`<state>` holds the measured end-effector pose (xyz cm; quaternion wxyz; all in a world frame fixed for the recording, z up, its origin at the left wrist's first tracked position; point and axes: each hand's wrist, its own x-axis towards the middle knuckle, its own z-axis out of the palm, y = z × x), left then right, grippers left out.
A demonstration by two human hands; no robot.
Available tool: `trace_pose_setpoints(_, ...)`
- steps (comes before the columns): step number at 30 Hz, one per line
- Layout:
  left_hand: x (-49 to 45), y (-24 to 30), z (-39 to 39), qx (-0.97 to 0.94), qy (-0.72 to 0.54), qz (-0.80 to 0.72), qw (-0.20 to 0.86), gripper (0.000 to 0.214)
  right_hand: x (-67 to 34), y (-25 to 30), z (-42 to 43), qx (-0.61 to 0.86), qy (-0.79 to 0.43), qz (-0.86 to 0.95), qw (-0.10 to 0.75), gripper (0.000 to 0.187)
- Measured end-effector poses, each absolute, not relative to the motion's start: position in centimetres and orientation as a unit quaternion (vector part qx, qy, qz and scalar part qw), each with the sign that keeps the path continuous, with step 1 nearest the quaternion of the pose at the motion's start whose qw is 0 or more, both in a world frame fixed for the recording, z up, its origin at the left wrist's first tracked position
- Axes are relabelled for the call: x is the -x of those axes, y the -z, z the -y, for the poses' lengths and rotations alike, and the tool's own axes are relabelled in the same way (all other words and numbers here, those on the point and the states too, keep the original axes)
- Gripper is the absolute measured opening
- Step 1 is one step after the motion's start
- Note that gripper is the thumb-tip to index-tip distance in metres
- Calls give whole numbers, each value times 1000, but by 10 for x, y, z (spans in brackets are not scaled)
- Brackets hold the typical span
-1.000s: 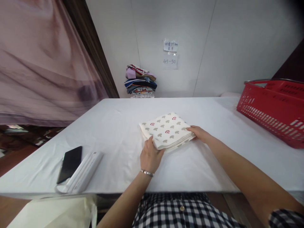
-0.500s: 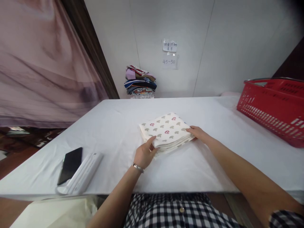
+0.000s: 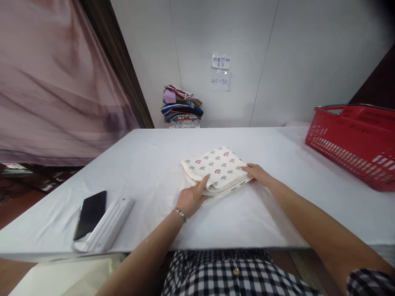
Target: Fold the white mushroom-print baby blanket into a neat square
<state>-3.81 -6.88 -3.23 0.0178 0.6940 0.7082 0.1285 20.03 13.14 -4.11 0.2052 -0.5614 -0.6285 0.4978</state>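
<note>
A folded white cloth (image 3: 216,166) with grey and red printed shapes lies in several layers on the white-covered table (image 3: 148,164). My left hand (image 3: 191,199) grips its near left corner, thumb on top and the other fingers underneath, mostly hidden. That corner bulges a little under the thumb. At the right corner, my right hand (image 3: 258,173) pinches the layered edge, with the thumb on the upper face and fingertips tucked below. The cloth rests roughly flat, turned at a slant to the table edge.
On the left of the table are a black phone (image 3: 90,214) and a white object (image 3: 108,225) with long ridges. A red basket (image 3: 354,144) stands at the right. Folded fabrics (image 3: 182,107) are stacked behind the far edge, near the wall (image 3: 240,24).
My left hand has shifted slightly right and further onto the cloth's near left corner, rounding the layers there. The right hand keeps its hold in about the same spot.
</note>
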Motion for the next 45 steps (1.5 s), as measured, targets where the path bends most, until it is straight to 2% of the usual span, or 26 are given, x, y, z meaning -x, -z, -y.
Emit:
trace_pose_setpoints(8, 35, 40, 72, -699, -137, -700, -60, 59, -201, 40, -128, 563, -471, 650, 197, 32)
trace_pose_setpoints(16, 32, 50, 87, -707, -82, -702, -35, 56, -199, 35, -128, 574, -410, 690, 165, 29)
trace_pose_setpoints(19, 33, 49, 85, -711, -82, -698, -34, 58, -198, 23, -119, 567, -311, 739, 187, 29)
trace_pose_setpoints(21, 33, 49, 85, -708, -96, -699, -25, 61, -193, 13, -102, 488, -208, 815, 234, 35)
trace_pose_setpoints(23, 33, 50, 84, -698, -121, -705, -19, 64, -182, 4, -78, 338, -144, 891, 267, 39)
trace_pose_setpoints(26, 31, 54, 83, -683, -157, -713, -28, 63, -157, -2, -42, 135, -145, 949, 245, 47)
trace_pose_setpoints(28, 30, 56, 83, -677, -174, -714, -40, 63, -141, 1, -26, 82, -146, 960, 226, 46)
trace_pose_setpoints(33, 32, 58, 83, -667, -192, -717, -65, 67, -119, 13, -19, 108, -193, 945, 243, 22)
trace_pose_setpoints(36, 35, 60, 85, -688, -209, -689, -91, 66, -116, 17, -21, 187, -232, 911, 286, 19)
trace_pose_setpoints(38, 37, 61, 87, -703, -230, -660, -132, 65, -114, 20, -19, 224, -209, 903, 300, 19)
trace_pose_setpoints(42, 39, 59, 90, -717, -245, -620, -203, 62, -109, 27, -13, 187, -110, 947, 235, 18)
trace_pose_setpoints(45, 38, 56, 92, -719, -237, -618, -213, 54, -108, 26, -11, 170, -86, 959, 211, 19)
